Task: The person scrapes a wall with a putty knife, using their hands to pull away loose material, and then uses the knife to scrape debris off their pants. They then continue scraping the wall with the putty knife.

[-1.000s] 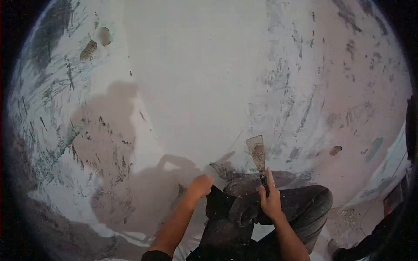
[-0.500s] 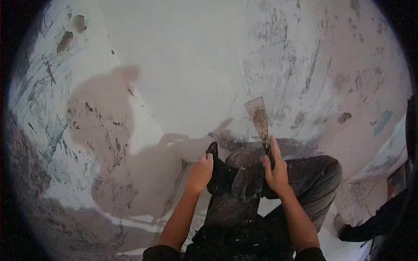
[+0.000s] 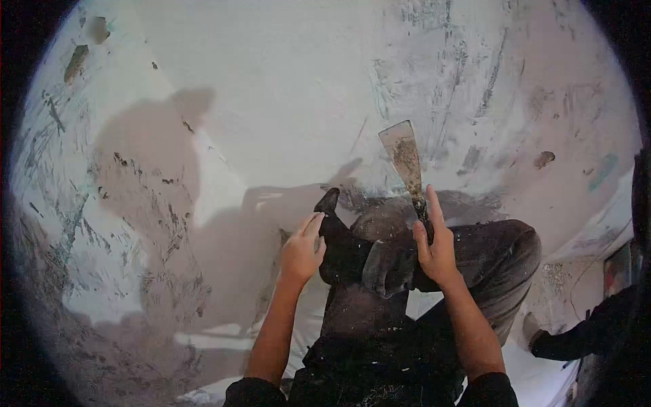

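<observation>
My right hand (image 3: pixel 439 252) is wrapped around the dark handle of a putty knife (image 3: pixel 405 157), index finger stretched along it. The blade points up and slightly left, its metal smeared with brown and grey residue. My left hand (image 3: pixel 300 251) is beside the black shoe (image 3: pixel 336 234) on my crossed leg, fingers extended and fingertips right at the shoe's edge, thumb apart from them. Dark, dusty trousers (image 3: pixel 495 254) cover my bent legs, with pale specks on them.
A patchy white wall (image 3: pixel 271 88) with dark scuffs fills the view ahead, my shadow falling across its left side. Holes (image 3: pixel 76 63) show in its upper left and another chip (image 3: pixel 544 159) at right. Another person's dark-clothed leg (image 3: pixel 583 332) is at the lower right.
My left hand has loosened from the shoe, its fingers straightening. The putty knife, still in my right hand, appears slightly higher, as do the shoe and legs while the view shifts.
</observation>
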The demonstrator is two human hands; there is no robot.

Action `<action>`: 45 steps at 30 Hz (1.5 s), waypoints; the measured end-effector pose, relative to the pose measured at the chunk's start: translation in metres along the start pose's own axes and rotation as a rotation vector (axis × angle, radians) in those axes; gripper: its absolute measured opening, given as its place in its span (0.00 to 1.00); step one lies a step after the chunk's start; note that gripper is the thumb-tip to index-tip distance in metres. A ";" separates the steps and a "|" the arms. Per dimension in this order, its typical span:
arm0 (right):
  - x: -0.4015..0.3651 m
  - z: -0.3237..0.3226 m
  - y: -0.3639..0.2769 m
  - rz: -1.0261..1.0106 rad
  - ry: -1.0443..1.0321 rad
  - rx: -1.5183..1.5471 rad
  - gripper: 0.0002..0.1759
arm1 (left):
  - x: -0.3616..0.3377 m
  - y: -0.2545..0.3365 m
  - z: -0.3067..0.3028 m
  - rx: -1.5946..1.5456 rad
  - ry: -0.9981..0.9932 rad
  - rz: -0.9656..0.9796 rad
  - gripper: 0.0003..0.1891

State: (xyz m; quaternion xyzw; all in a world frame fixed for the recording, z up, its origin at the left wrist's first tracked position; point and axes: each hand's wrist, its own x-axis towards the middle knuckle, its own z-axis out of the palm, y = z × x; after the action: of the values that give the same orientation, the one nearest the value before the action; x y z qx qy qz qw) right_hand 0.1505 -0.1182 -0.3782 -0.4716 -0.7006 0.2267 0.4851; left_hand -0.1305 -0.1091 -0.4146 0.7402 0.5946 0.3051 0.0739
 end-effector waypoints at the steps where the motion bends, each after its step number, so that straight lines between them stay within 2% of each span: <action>1: -0.001 0.000 0.001 0.004 0.003 -0.001 0.34 | -0.001 0.002 -0.001 -0.001 -0.004 0.003 0.28; 4: -0.002 0.000 0.001 0.006 0.004 0.011 0.35 | -0.001 0.007 -0.005 0.057 -0.052 -0.011 0.27; 7: 0.000 -0.001 -0.003 -0.077 0.032 0.008 0.36 | -0.001 0.009 -0.006 0.130 -0.028 0.050 0.27; 10: 0.001 -0.003 -0.003 -0.048 0.016 -0.032 0.37 | 0.003 0.011 -0.007 0.169 -0.062 0.021 0.26; 12: 0.000 0.000 0.006 -0.033 0.007 -0.003 0.37 | 0.005 0.002 -0.004 0.207 0.062 0.133 0.26; 15: -0.001 -0.001 -0.001 0.061 -0.032 0.067 0.37 | 0.006 0.003 -0.010 0.220 -0.002 0.147 0.27; 18: -0.001 -0.004 -0.005 0.054 -0.045 0.091 0.37 | 0.000 0.009 -0.009 0.289 -0.033 0.132 0.29; 22: 0.000 -0.002 -0.001 -0.048 -0.007 -0.006 0.37 | -0.003 0.012 -0.010 0.292 -0.024 0.135 0.29; 28: -0.001 -0.001 -0.001 0.070 -0.051 0.089 0.36 | 0.005 0.000 -0.011 0.179 0.078 0.187 0.29; 30: 0.000 -0.001 -0.001 -0.020 -0.020 0.028 0.36 | 0.005 0.000 -0.012 0.174 0.018 0.191 0.29; 34: 0.000 -0.003 -0.004 -0.006 -0.034 0.051 0.36 | 0.001 0.006 -0.015 0.168 -0.007 0.170 0.29; 37: 0.001 -0.001 0.000 -0.070 -0.008 -0.010 0.37 | 0.000 0.009 -0.017 0.141 -0.033 0.130 0.28; 39: 0.002 0.001 0.004 -0.157 0.048 -0.085 0.37 | 0.000 0.006 -0.019 0.088 -0.134 0.066 0.28; 43: 0.001 -0.002 -0.003 -0.072 0.012 -0.011 0.37 | 0.005 -0.028 -0.004 0.038 -0.192 0.093 0.27; 45: -0.001 -0.001 -0.001 -0.059 0.004 -0.027 0.37 | 0.010 -0.034 -0.010 -0.067 -0.275 0.016 0.27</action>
State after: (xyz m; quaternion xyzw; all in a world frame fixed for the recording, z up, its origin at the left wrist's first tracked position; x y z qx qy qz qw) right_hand 0.1511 -0.1192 -0.3775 -0.4579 -0.7162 0.2017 0.4866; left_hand -0.1633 -0.0929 -0.4187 0.7769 0.5624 0.2209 0.1771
